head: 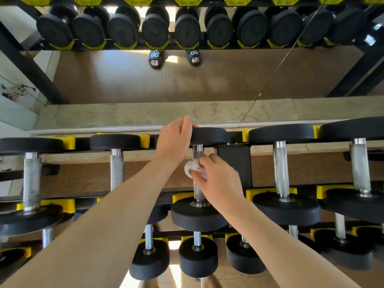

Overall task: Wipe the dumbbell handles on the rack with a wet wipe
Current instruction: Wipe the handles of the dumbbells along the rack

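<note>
**Wipe on the middle dumbbell handle**

The right hand (216, 179) pinches a crumpled white wipe (194, 170) against the knurled handle (197, 189) of the centre dumbbell on the rack (234, 161). The left hand (174, 140) curls its fingers over that dumbbell's far weight (209, 135).

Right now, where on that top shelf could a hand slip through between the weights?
The widest gap lies between the second dumbbell's handle and the handle being wiped, though the left hand and its forearm cross it. Right of the wet wipe, a black bracket blocks the gap. Further right, the heads crowd together.
</note>
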`<state>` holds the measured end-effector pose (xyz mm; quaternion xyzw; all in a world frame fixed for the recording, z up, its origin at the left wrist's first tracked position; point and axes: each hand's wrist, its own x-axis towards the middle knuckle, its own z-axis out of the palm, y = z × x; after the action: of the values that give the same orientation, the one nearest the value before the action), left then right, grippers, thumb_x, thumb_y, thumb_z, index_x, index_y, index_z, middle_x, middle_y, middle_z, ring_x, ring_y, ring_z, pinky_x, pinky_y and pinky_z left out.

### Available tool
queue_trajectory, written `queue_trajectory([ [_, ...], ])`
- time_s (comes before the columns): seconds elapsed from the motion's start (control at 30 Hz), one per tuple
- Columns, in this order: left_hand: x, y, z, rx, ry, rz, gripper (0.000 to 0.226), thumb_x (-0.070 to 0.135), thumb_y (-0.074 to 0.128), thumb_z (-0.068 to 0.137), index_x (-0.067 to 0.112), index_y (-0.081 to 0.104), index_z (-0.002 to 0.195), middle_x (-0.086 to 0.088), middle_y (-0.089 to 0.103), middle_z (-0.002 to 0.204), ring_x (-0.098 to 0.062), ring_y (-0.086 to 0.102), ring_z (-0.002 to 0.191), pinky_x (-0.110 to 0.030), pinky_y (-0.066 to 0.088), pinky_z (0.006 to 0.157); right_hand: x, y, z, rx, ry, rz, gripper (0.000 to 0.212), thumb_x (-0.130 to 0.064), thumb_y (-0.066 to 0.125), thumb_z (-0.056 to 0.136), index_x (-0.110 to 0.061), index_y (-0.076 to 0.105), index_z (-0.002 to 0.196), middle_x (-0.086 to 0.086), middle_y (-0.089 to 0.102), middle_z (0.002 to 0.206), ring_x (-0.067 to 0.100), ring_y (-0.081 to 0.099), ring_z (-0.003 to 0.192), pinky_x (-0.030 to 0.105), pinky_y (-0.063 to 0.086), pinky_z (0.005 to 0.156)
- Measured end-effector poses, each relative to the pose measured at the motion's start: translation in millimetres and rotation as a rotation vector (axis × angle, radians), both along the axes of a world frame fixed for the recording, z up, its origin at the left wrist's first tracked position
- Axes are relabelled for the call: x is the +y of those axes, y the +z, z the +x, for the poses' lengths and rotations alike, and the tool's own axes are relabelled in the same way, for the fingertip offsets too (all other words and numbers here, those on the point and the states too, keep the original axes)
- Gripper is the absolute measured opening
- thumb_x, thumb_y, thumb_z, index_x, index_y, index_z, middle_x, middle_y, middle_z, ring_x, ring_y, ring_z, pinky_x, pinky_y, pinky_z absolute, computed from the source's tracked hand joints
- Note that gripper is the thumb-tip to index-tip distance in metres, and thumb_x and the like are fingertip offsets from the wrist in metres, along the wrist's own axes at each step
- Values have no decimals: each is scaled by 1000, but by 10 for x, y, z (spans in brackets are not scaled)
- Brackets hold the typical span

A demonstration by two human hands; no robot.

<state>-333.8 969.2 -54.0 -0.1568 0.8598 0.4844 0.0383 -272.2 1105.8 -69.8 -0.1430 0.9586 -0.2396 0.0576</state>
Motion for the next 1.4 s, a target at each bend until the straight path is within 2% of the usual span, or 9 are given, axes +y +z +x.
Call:
queue_trajectory([
  [0.2, -8, -54, -18, -2, 17, 21, 43, 33, 35, 108, 21, 71, 87, 0, 65, 81, -13, 58, 81, -32, 52, 72, 30, 51, -76, -2, 101, -38, 26, -27, 49, 102, -22, 48, 128, -1, 69, 103, 14, 67, 81, 22, 51, 70],
  [0.43, -17, -40, -12, -1, 3, 5, 43, 34, 34, 108, 23, 71, 87, 1, 64, 82, -12, 58, 83, -31, 53, 73, -44, 25, -193, 108, 410, 237, 24, -15, 72, 85, -24, 65, 107, 0, 65, 94, 17, 66, 76, 29, 56, 60],
  [0.73, -14, 5, 2, 5, -2, 14, 46, 32, 34, 109, 16, 72, 89, 3, 62, 78, -10, 55, 76, -19, 43, 63, 14, 184, -305, 5, 642, 416, 28, -12, 56, 95, -15, 55, 123, 6, 66, 111, 24, 67, 92, 37, 58, 76],
  [0.83, -22, -5, 0, 3, -9, 26, 47, 34, 34, 109, 15, 72, 88, 0, 64, 78, -12, 56, 76, -27, 47, 68, 182, 207, -250, -120, 233, 21, 34, -16, 54, 99, -18, 57, 133, 0, 64, 121, 18, 65, 105, 32, 55, 88],
  [0.93, -22, -46, 1, 12, 2, 23, 48, 36, 33, 109, 16, 72, 89, -6, 67, 83, -16, 59, 82, -31, 51, 72, 208, 22, -164, -444, -395, -447, 30, -14, 52, 101, -13, 62, 130, 0, 66, 100, 12, 63, 83, 26, 52, 68],
  [1.03, -12, -46, 2, 20, 8, 28, 50, 35, 33, 109, 9, 72, 93, -12, 67, 86, -16, 57, 83, -22, 45, 66, 54, -104, -129, -859, -588, -639, 22, -9, 47, 100, -4, 67, 108, 5, 56, 73, 12, 47, 59, 29, 41, 55],
  [1.1, -16, -51, 1, 23, 4, 32, 50, 35, 33, 109, 7, 72, 93, -14, 67, 86, -15, 55, 83, -22, 45, 65, -12, -109, -99, -885, -634, -679, 25, -8, 44, 99, -2, 68, 98, 4, 51, 67, 13, 43, 56, 28, 37, 53],
  [1.27, -21, -41, -11, 8, 8, 35, 46, 35, 35, 106, 20, 69, 80, -4, 63, 78, -15, 56, 76, -34, 47, 70, -13, 102, 152, -261, -184, -371, 25, -12, 47, 102, -21, 64, 118, -9, 64, 96, 1, 58, 76, 9, 45, 60],
  [1.4, -17, -9, 1, 5, -9, 4, 45, 33, 34, 108, 18, 68, 82, 1, 57, 73, -11, 52, 72, -27, 41, 64, 45, 64, 136, -157, 485, 217, 28, -20, 55, 98, -20, 51, 125, 3, 64, 114, 20, 67, 94, 34, 58, 75],
])
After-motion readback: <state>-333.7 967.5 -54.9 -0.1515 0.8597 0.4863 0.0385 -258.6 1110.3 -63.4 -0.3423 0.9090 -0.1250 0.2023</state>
